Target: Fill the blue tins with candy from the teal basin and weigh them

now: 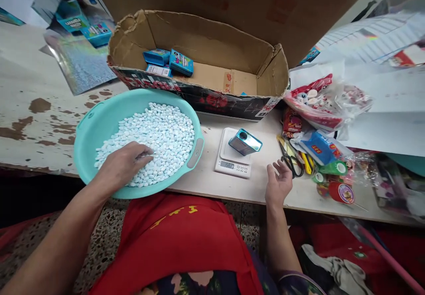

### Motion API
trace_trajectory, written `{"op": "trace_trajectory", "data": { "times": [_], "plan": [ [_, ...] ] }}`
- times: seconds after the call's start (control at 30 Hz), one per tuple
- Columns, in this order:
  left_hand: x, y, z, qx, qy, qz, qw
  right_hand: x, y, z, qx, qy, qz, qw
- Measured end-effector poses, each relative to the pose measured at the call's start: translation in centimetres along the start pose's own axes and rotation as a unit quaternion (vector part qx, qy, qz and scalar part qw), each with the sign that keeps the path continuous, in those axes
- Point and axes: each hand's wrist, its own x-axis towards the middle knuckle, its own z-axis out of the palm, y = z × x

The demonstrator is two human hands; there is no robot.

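A turquoise oval basin point(86, 131) holds a heap of small pale blue and white candies point(166, 131). My left hand point(124, 164) rests on the candies, its fingers curled and closed among them; the palm side is hidden. Right of the basin, a white kitchen scale point(226, 155) carries a small blue tin point(245, 142) with a dark round opening at one end. The scale's display is lit, but I cannot read it surely. My right hand point(279, 183) is held palm up at the table's front edge, fingers loosely apart, with nothing in it.
Behind the basin stands an open cardboard box point(212, 102) with several blue candy packs point(181, 63). Black scissors point(292, 160), a yellow cutter point(306, 163), tape rolls and bagged sweets point(318, 102) crowd the right side. More blue packs point(96, 32) lie at the far left.
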Motion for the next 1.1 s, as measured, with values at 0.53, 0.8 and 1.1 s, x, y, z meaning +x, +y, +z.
{"op": "trace_trajectory", "data": {
  "times": [0.53, 0.8, 1.1],
  "plan": [
    [-1.0, 1.2, -1.3, -0.241, 0.159, -0.11, 0.951, 0.2, 0.2, 0.1, 0.038, -0.003, 0.021, 0.999],
    [-1.3, 0.9, -0.1, -0.093, 0.159, -0.014, 0.983, -0.1, -0.2, 0.9, 0.041, -0.069, -0.001, 0.997],
    [0.7, 5.8, 1.9, -0.512, 0.159, -0.032, 0.843, 2.4, -7.4, 8.2, -0.048, -0.202, -0.167, 0.964]
  ]
}}
